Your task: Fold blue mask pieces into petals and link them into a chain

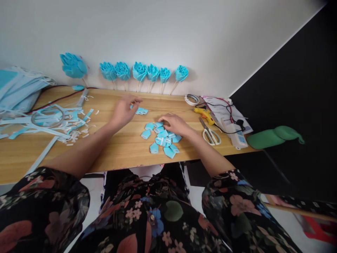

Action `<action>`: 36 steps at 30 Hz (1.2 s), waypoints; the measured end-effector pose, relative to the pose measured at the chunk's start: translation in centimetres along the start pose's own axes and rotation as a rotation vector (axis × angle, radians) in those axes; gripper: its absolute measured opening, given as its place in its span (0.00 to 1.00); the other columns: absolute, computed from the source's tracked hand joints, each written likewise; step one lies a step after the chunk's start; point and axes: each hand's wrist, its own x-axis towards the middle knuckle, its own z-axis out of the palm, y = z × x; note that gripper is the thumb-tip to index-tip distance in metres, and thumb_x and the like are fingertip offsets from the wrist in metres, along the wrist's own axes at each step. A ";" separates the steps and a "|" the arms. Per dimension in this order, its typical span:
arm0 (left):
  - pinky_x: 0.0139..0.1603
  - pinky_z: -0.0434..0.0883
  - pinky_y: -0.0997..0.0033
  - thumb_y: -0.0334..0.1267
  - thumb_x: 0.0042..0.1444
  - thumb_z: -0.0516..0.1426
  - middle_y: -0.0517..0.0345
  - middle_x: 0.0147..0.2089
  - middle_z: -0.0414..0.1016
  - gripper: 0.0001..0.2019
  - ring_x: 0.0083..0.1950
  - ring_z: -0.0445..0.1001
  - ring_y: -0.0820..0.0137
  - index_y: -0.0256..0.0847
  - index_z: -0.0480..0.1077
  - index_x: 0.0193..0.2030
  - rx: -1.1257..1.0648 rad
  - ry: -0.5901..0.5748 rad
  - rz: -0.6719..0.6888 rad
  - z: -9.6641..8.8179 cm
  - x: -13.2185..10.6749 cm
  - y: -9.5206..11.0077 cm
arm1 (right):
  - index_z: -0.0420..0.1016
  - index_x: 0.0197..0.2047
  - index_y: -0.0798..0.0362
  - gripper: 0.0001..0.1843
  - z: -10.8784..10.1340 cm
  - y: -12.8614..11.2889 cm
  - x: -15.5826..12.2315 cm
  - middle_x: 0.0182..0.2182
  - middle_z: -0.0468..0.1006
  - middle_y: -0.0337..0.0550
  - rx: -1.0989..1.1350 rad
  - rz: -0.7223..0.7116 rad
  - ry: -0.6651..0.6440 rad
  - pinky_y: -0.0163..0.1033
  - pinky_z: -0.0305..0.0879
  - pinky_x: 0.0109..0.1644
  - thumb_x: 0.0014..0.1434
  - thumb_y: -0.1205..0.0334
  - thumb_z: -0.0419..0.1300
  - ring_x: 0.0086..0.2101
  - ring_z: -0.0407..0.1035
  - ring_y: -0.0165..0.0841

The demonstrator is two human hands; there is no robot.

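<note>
On the wooden table (123, 147) lies a cluster of several small folded blue petal pieces (162, 138). My right hand (176, 123) rests on the far edge of that cluster, fingers curled and pinching one petal. My left hand (125, 110) reaches farther back, its fingertips pinched on a small stack of blue petals (140, 111). Several finished blue paper roses (139, 72) on sticks lean against the white wall behind.
Blue scraps and cut strips (52, 121) litter the left side, with stacked blue masks (18, 88) at the far left. On the right lie white-handled scissors (210, 134), a yellow glue gun (205, 114), a tape roll (191, 99), cables and a green object (273, 136).
</note>
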 end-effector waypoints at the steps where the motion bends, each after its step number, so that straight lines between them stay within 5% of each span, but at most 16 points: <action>1: 0.55 0.69 0.64 0.40 0.61 0.51 0.53 0.50 0.79 0.15 0.51 0.75 0.62 0.40 0.77 0.47 -0.021 -0.052 0.030 0.3 -0.3 0.7 | 0.79 0.42 0.50 0.15 0.2 0.2 0.3 0.42 0.82 0.44 0.022 0.001 0.003 0.45 0.64 0.53 0.53 0.73 0.58 0.45 0.73 0.38; 8: 0.53 0.70 0.65 0.49 0.62 0.53 0.50 0.53 0.80 0.20 0.54 0.75 0.60 0.39 0.76 0.50 -0.158 -0.231 -0.005 0.4 -1.0 2.8 | 0.78 0.36 0.55 0.09 -0.9 0.3 2.4 0.30 0.80 0.37 0.369 0.169 0.061 0.35 0.62 0.38 0.54 0.61 0.59 0.31 0.69 0.30; 16: 0.51 0.69 0.63 0.63 0.59 0.51 0.50 0.44 0.80 0.28 0.48 0.75 0.59 0.38 0.77 0.42 -0.366 -0.337 -0.094 0.1 -0.8 2.6 | 0.79 0.38 0.53 0.09 -2.6 -2.2 4.5 0.32 0.80 0.39 0.440 0.092 0.105 0.37 0.65 0.43 0.55 0.60 0.61 0.34 0.72 0.31; 26: 0.39 0.69 0.65 0.50 0.51 0.61 0.56 0.29 0.76 0.15 0.32 0.73 0.68 0.39 0.72 0.29 -0.575 -0.315 -0.268 1.1 -1.0 2.0 | 0.74 0.49 0.52 0.17 0.0 -1.2 4.8 0.33 0.80 0.39 0.692 0.069 0.143 0.39 0.69 0.42 0.59 0.54 0.60 0.34 0.74 0.33; 31: 0.34 0.66 0.69 0.46 0.50 0.62 0.58 0.24 0.73 0.13 0.27 0.69 0.72 0.38 0.71 0.25 -0.707 -0.223 -0.348 1.0 -0.9 2.2 | 0.65 0.62 0.45 0.24 0.1 -1.7 3.5 0.48 0.81 0.42 0.671 0.026 0.276 0.44 0.68 0.56 0.62 0.56 0.58 0.49 0.74 0.36; 36: 0.31 0.64 0.71 0.45 0.50 0.62 0.58 0.23 0.71 0.12 0.26 0.68 0.74 0.37 0.71 0.26 -0.797 -0.203 -0.414 1.1 -1.1 2.6 | 0.71 0.56 0.44 0.20 0.1 -2.3 3.2 0.56 0.76 0.43 0.525 -0.110 0.348 0.46 0.68 0.58 0.60 0.62 0.62 0.56 0.70 0.38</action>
